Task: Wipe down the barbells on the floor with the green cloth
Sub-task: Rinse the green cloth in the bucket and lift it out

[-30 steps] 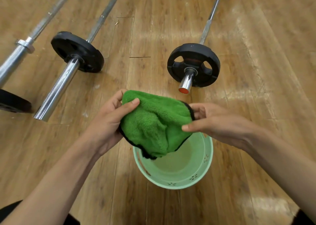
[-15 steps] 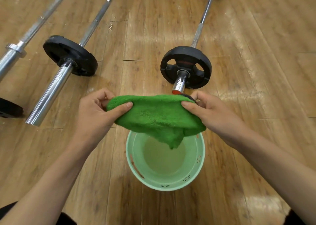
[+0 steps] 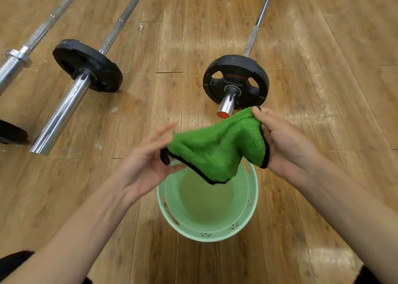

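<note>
Hanging between your two hands, the cloth (image 3: 217, 145) sagged in the air right above the bucket (image 3: 206, 236). Your right hand (image 3: 286, 141) gripped one corner, with the thumb on top and the fingers curled under. Your left hand (image 3: 146, 161) was blurry, but it seemed to pinch the other corner by its black edge, with the long fingers sticking out. That corner sat up high, so something had to be holding it.

I think you held the cloth wide like that to open it up or fold it flat for wiping. I think you held it over the bucket so drips would fall in, but I could not tell if it was wet.

The bucket stood on the floor (image 3: 172, 46) between your arms. Just past the cloth lay the near bar (image 3: 228, 104), with its shiny end and a black plate (image 3: 235, 82) behind it, so it was the easy one to reach. The middle bar (image 3: 64, 113) and the left bar (image 3: 13, 66) lay off to your left. The cloth touched no bar.
</note>
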The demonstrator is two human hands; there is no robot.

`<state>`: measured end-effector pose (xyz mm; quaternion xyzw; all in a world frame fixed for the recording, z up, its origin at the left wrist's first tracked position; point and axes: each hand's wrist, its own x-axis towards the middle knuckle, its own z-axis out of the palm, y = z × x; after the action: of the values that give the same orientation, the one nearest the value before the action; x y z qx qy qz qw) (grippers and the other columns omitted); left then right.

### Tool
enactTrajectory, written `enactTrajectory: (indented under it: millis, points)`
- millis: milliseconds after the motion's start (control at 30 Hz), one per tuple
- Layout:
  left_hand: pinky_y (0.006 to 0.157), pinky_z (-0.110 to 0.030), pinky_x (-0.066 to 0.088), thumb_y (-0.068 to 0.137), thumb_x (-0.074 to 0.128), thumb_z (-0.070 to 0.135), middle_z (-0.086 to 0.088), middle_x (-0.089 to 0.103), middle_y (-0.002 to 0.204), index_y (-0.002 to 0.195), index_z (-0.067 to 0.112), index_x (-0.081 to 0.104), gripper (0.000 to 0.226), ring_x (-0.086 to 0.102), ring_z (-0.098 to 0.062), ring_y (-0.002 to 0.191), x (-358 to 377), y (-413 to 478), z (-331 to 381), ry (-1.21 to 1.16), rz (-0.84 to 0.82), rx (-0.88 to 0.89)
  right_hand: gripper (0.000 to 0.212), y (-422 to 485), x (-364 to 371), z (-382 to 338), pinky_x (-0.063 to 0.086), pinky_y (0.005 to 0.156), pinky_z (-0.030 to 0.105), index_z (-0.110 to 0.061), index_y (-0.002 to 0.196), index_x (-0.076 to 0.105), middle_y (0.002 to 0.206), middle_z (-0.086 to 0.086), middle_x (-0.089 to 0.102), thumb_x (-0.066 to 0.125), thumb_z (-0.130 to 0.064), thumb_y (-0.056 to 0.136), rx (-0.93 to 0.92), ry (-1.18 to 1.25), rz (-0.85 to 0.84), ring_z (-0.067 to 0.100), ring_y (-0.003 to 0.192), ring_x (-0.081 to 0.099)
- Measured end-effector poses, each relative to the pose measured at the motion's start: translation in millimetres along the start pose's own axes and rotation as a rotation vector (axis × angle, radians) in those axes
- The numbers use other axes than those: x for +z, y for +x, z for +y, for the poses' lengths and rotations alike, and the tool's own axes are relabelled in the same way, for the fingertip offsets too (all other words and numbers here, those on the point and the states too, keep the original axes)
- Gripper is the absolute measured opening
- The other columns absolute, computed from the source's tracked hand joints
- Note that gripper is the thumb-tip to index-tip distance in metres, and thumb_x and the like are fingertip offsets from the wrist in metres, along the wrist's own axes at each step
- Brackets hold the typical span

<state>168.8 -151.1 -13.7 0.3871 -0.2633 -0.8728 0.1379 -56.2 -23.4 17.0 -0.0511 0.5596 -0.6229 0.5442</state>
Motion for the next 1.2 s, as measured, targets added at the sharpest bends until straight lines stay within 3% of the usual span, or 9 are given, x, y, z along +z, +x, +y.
enactTrajectory:
  millis: [67,167,267,433,700,800,933,1033,1200]
  points:
    - [0.088,-0.06,0.059,0.05,0.103,0.012,-0.012,0.069,0.129,0.139,0.015,0.061,0.098,0.071,-0.029,0.112,1,1,3,-0.157,-0.049,0.167,0.014,3,-1,-1,0.061,0.067,0.03,-0.02,0.096,0.061,0.095,0.005,0.078,0.055,-0.026,0.106,-0.022,0.006,-0.006,0.016,0.085,0.074]
    - [0.082,-0.041,0.064,0.061,0.093,-0.003,-0.019,0.07,0.132,0.155,0.029,0.04,0.113,0.073,-0.03,0.111,7,0,1,-0.038,-0.019,0.22,0.008,6,-5,-1,0.058,0.084,0.039,-0.018,0.108,0.061,0.121,0.017,0.073,0.056,-0.022,0.105,-0.052,-0.007,-0.046,0.025,0.104,0.068]
    - [0.082,-0.035,0.064,0.082,0.065,-0.014,-0.026,0.073,0.12,0.156,0.034,0.037,0.093,0.074,-0.033,0.11,13,-1,-1,0.196,0.128,0.218,0.028,7,-11,-2,0.062,0.073,0.033,-0.007,0.125,0.062,0.122,0.018,0.073,0.062,-0.012,0.098,-0.032,-0.039,-0.052,0.024,0.101,0.071]
    - [0.079,-0.031,0.062,0.096,0.068,0.001,-0.013,0.08,0.102,0.144,0.026,0.05,0.057,0.077,-0.022,0.1,4,-5,-4,0.451,0.461,0.364,0.018,7,-11,3,0.061,0.068,0.027,-0.003,0.113,0.07,0.104,0.012,0.079,0.063,-0.001,0.096,-0.076,-0.097,0.025,0.021,0.091,0.077]
    - [0.076,-0.031,0.064,0.066,0.072,-0.006,-0.022,0.077,0.104,0.123,0.007,0.06,0.059,0.079,-0.026,0.09,10,-17,16,-0.03,0.264,0.287,0.007,4,-6,6,0.06,0.067,0.024,-0.004,0.102,0.07,0.089,0.009,0.08,0.068,-0.004,0.095,-0.201,-0.13,0.185,0.021,0.084,0.078]
    - [0.077,-0.025,0.06,0.063,0.083,0.002,-0.021,0.076,0.1,0.12,0.015,0.064,0.061,0.078,-0.025,0.088,5,-19,17,0.426,0.332,0.418,0.028,3,-7,9,0.062,0.072,0.027,-0.008,0.119,0.066,0.09,0.01,0.08,0.073,-0.005,0.093,-0.341,-0.186,0.224,0.023,0.087,0.078]
    - [0.076,-0.016,0.055,0.08,0.083,0.001,-0.011,0.076,0.094,0.117,0.024,0.073,0.045,0.075,-0.016,0.084,-2,-20,24,0.839,0.356,0.608,0.015,3,-8,12,0.06,0.078,0.026,-0.009,0.107,0.075,0.094,0.009,0.08,0.068,-0.002,0.096,-0.385,-0.257,0.119,0.024,0.094,0.077]
    - [0.082,-0.01,0.051,0.081,0.084,0.001,0.005,0.074,0.096,0.116,0.028,0.074,0.045,0.071,-0.004,0.082,-8,-21,29,1.138,0.372,0.746,0.024,3,-7,10,0.059,0.082,0.023,-0.012,0.108,0.076,0.097,0.007,0.079,0.076,0.0,0.087,-0.36,-0.329,0.074,0.021,0.097,0.076]
    - [0.074,-0.008,0.04,0.083,0.085,0.018,0.014,0.058,0.087,0.085,0.03,0.073,0.017,0.058,0.0,0.082,-15,-21,37,1.409,0.435,0.823,0.027,7,-13,6,0.056,0.08,0.026,-0.019,0.116,0.077,0.093,-0.003,0.071,0.077,-0.009,0.091,-0.632,-1.092,0.151,0.012,0.086,0.066]
